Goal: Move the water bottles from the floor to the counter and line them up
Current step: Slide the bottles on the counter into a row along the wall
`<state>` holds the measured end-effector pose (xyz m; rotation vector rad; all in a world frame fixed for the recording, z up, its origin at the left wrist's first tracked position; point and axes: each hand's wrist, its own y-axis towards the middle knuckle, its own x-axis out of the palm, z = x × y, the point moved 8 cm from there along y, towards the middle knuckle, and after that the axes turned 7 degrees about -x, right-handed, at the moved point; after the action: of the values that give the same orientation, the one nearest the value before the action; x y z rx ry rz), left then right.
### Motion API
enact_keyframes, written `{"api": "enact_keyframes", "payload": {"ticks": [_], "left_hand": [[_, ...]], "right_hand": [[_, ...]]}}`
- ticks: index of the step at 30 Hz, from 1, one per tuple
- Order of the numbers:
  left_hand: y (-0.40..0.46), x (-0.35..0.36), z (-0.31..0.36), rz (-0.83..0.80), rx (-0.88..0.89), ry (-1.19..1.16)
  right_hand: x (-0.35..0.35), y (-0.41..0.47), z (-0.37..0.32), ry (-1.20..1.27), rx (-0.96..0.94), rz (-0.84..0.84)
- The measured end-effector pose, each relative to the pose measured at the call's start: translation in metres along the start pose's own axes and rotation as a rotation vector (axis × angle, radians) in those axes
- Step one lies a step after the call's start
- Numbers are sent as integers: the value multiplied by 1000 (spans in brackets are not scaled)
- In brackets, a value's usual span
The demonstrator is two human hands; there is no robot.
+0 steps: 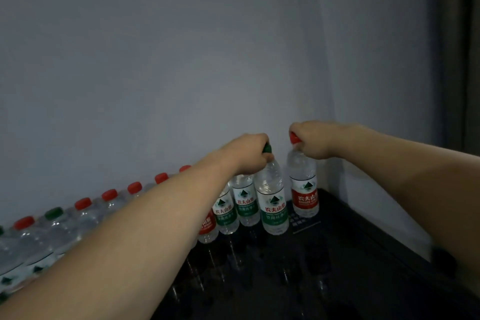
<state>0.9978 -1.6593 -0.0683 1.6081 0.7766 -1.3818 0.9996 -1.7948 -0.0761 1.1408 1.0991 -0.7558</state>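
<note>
A long row of clear water bottles point(85, 218) with red and green caps stands along the wall on the dark counter point(337, 267). My left hand point(249, 156) grips the neck of a green-capped, green-labelled bottle point(274, 205), which leans slightly. My right hand point(311, 139) grips the neck of a red-capped, red-labelled bottle point(304, 195) at the row's right end, near the corner. Both bottles have their bases at the counter; whether they touch it is unclear. My left forearm hides part of the row.
A plain grey wall point(181, 60) runs behind the bottles and meets a side wall point(376, 73) at the right corner. The glossy black counter extends toward me, reflecting the bottles. A dark vertical frame point(465, 47) is at the far right.
</note>
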Motion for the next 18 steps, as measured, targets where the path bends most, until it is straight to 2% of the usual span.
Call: {"api": "enact_keyframes", "payload": {"ticks": [8, 18], "left_hand": [[49, 16, -21, 112, -15, -46], [82, 60, -46, 120, -59, 26]], "right_hand": [[20, 44, 16, 21, -18, 108], [61, 69, 26, 47, -39, 82]]}}
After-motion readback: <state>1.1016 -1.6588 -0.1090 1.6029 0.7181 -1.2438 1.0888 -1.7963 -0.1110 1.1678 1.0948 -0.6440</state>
